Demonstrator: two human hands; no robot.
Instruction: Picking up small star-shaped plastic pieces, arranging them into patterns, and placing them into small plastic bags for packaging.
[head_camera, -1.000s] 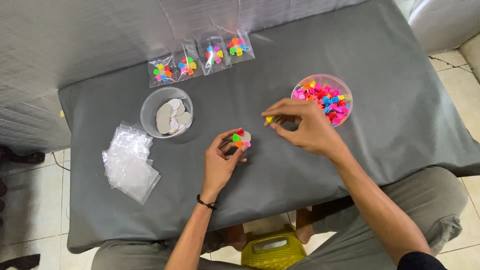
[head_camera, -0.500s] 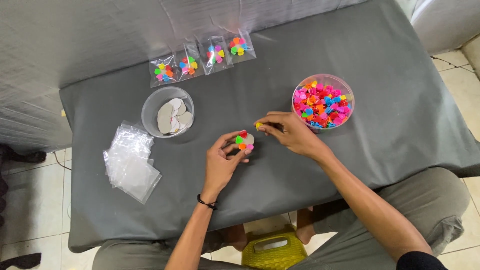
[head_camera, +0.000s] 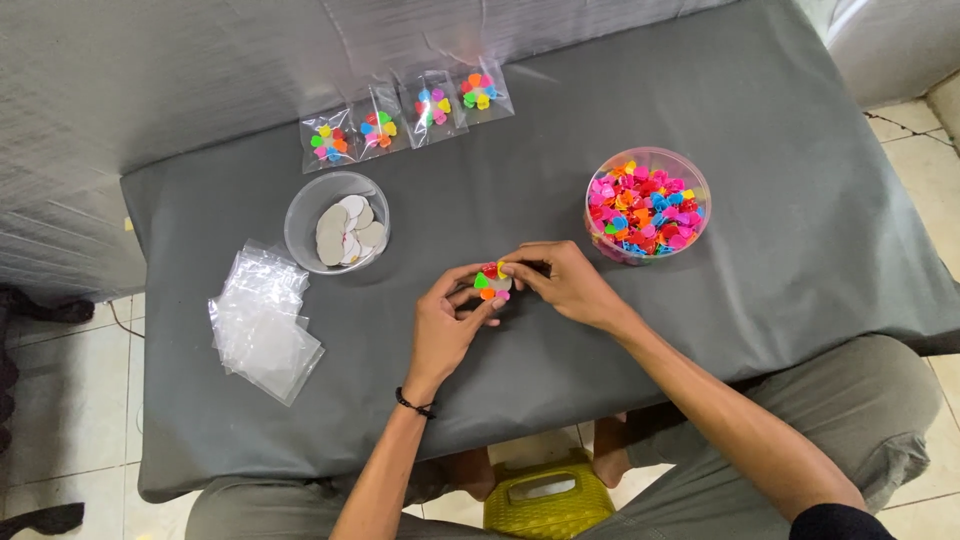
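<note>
My left hand (head_camera: 447, 325) holds a small round card with bright little clips (head_camera: 491, 281) fixed around its rim, just above the grey table (head_camera: 760, 150). My right hand (head_camera: 560, 280) meets it from the right, its fingertips pinching a small yellow clip against the card's edge. To the right stands a clear round tub of mixed coloured clips (head_camera: 647, 204). A clear bowl of blank white round cards (head_camera: 337, 222) sits to the upper left of my hands.
Several sealed clear bags with finished clip cards (head_camera: 405, 115) lie in a row at the table's far edge. A loose pile of empty clear bags (head_camera: 262, 322) rests at the left. A yellow stool (head_camera: 548, 498) shows under the table between my knees.
My right hand has come left from beside the clip tub, carrying a yellow clip, and now touches the card in my left hand. My left hand stayed almost in place.
</note>
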